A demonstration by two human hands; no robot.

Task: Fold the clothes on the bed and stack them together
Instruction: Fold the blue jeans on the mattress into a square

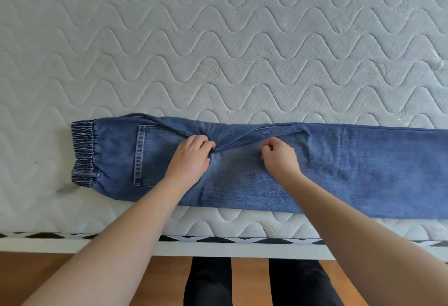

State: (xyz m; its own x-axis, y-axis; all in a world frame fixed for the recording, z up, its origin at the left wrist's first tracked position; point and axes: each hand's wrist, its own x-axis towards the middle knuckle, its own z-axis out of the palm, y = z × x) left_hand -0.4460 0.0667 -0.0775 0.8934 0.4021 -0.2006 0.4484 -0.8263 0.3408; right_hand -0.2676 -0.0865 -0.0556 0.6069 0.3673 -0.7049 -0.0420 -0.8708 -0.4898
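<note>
Jeans (pixel 327 167), one pair, pinched by left hand (pixel 190 157) and right hand (pixel 280 157).

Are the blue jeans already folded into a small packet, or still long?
Still long: the jeans lie lengthwise, legs together, running off the right edge.

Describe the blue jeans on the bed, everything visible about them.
The blue jeans are faded denim, folded lengthwise with one leg over the other, lying flat across the near edge of the white quilted mattress. The gathered elastic waistband is at the left, a stitched back pocket faces up, and the legs run out of frame on the right. The left hand pinches a raised crease near the seat; the right hand rests curled on the fabric beside it.
</note>
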